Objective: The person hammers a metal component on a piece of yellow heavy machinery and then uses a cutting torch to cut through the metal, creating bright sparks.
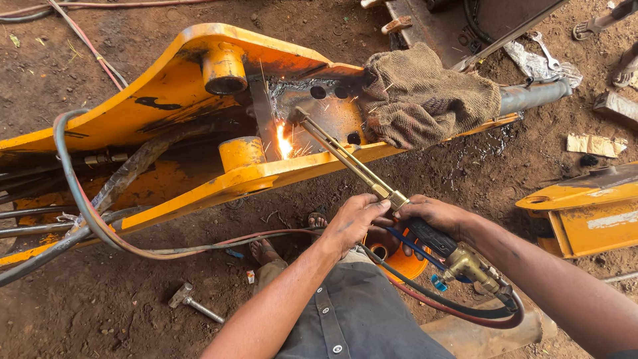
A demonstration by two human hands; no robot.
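Brass and long, one cutting torch (pixel 345 156) reaches from the near right up to the far left, and both hands hold it so the tip stays steady. Its tip sits just above a bright orange flame (pixel 284 141) with sparks, right on the grey steel plate (pixel 319 110) inside a big yellow machine arm (pixel 199 100). The left hand (pixel 352 219) is wrapped around the brass tubes near the middle of the torch, likely to guide it. The right hand (pixel 435 216) grips the black handle, close to the brass valves (pixel 468 266), where a thumb could turn the gas. Two hoses (pixel 458 309), one red and one dark, run off the back of the torch and loop round to the left. One brown sacking cloth (pixel 425 96) lies over the right end of the yellow arm, just beside the hot spot, perhaps to cover that part from sparks. I count four round holes (pixel 318 92) in the plate. Two yellow tube bosses (pixel 224 68) stick out, one far and one near. One hammer (pixel 193 302) lies on the dirt at the near left. Two bare feet in sandals (pixel 266 249) rest under the arm.
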